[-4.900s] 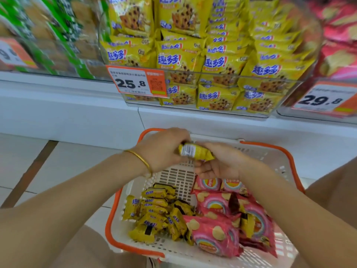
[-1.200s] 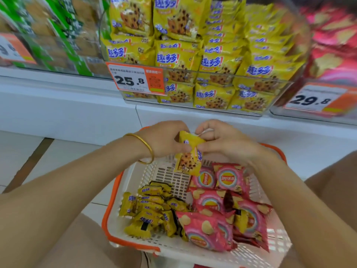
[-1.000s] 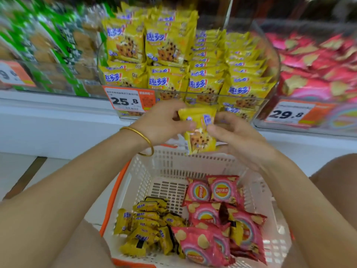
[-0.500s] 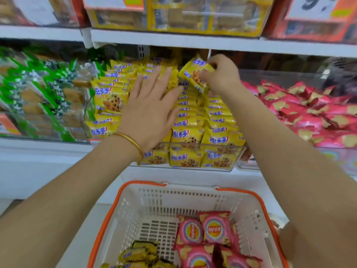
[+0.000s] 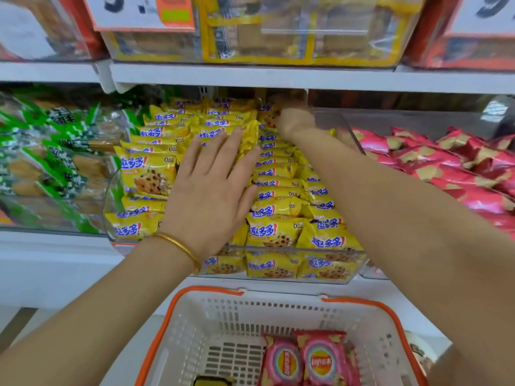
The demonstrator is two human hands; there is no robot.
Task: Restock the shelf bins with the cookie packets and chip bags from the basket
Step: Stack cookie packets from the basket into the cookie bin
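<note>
One cookie packet [image 5: 268,118] in right hand [image 5: 296,121]; one basket [image 5: 278,316] below

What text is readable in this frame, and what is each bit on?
"趣多多": blue print on the yellow cookie packets in the clear bin.
"9.": left price tag, upper shelf, cut off.
"9": right price tag, cut off, likely.
Too blurred: small print after "0" on those packets, black characters on the green packets, round logo on the chip bags in the basket.
</note>
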